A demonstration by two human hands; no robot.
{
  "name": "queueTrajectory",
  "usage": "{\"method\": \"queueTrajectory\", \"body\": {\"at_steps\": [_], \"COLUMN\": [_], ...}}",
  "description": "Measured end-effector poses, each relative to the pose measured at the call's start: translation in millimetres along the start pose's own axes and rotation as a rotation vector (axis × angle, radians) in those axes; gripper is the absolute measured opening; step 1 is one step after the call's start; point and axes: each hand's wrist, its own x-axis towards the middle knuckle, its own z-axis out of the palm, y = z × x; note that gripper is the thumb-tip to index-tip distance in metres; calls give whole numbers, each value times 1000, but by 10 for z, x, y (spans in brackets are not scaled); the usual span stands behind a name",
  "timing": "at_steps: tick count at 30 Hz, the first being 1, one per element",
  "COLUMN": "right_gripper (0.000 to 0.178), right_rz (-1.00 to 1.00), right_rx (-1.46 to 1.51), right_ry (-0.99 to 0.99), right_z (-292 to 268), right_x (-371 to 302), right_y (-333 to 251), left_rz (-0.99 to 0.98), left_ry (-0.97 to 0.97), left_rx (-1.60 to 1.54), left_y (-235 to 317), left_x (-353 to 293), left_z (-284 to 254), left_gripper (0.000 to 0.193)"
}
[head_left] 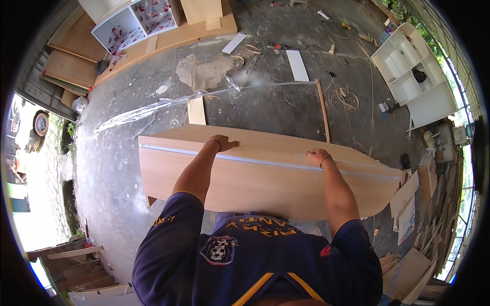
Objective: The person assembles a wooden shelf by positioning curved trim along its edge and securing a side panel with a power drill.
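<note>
A long box-like furniture piece of light wood-grain board lies across the floor right in front of me. A pale, bluish-silver strip runs along its length, between the top face and the side nearest me. My left hand rests on the top face left of the middle, just beyond the strip, its thumb spread to the right. Farther right, my right hand lies by the same strip, its thumb toward the left. Both hands press on the board with nothing visible in them. Their fingertips are partly hidden.
Beyond the piece lie a crumpled plastic sheet, a thin wooden strip, a white panel and a power tool with its cord. A white shelf unit stands right. Board offcuts lean at the right.
</note>
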Motion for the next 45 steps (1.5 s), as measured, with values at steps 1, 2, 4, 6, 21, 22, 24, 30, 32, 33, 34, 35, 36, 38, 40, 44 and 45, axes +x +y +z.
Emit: {"method": "queueTrajectory", "body": {"at_steps": [1, 2, 4, 6, 21, 22, 24, 30, 32, 33, 34, 35, 36, 38, 40, 44, 45], "right_gripper": [56, 56, 55, 52, 53, 53, 53, 53, 53, 53, 53, 53, 52, 53, 53, 53, 53], "right_rz": [5, 0, 14, -2, -78, -107, -102, -145, -158, -156, -161, -184, -206, -210, -213, -261, -257], "right_rx": [9, 9, 37, 35, 36, 24, 15, -8, -15, -11, -17, -18, -19, -46, -82, -78, -66], "right_ry": [-4, 8, 6, 43, 188, 183, 224, 236, 231, 229, 231, 243, 257, 231, 204, 267, 261], "right_z": [-7, -11, 53, 53, -145, -130, -149, -312, -419, -472, -497, -520, -568, -731, -835, -1035, -1092], "right_x": [-11, -41, -79, -118, -181, -139, -85, 220, 351, 410, 487, 551, 611, 705, 773, 996, 1050], "right_y": [-24, -31, 55, 93, 27, -6, -92, -450, -645, -736, -823, -923, -1021, -1301, -1550, -1908, -2019], "left_rz": [-1, 5, -7, 3, 4, -10, -43, -115, -118, -122, -129, -131, -127, -153, -156, -173, -190], "left_ry": [22, 11, 19, 30, 178, 171, 171, 161, 156, 160, 168, 178, 185, 227, 226, 243, 244], "left_rx": [3, 13, 35, 42, 58, 56, 31, -20, -20, -28, -33, -36, -39, -63, -72, -89, -81], "left_y": [-13, -23, 18, 71, 88, 55, -17, -262, -405, -481, -562, -644, -739, -931, -1120, -1309, -1373], "left_x": [-17, -35, -35, -103, -400, -400, -394, -326, -237, -203, -180, -142, -103, -43, -8, 29, 49], "left_z": [5, 13, 29, 35, -177, -208, -240, -459, -564, -603, -635, -687, -745, -854, -1004, -1360, -1452], "left_gripper": [73, 73, 72, 72, 71, 71, 70, 70, 70, 70, 70, 70, 70, 70, 70, 69, 69]}}
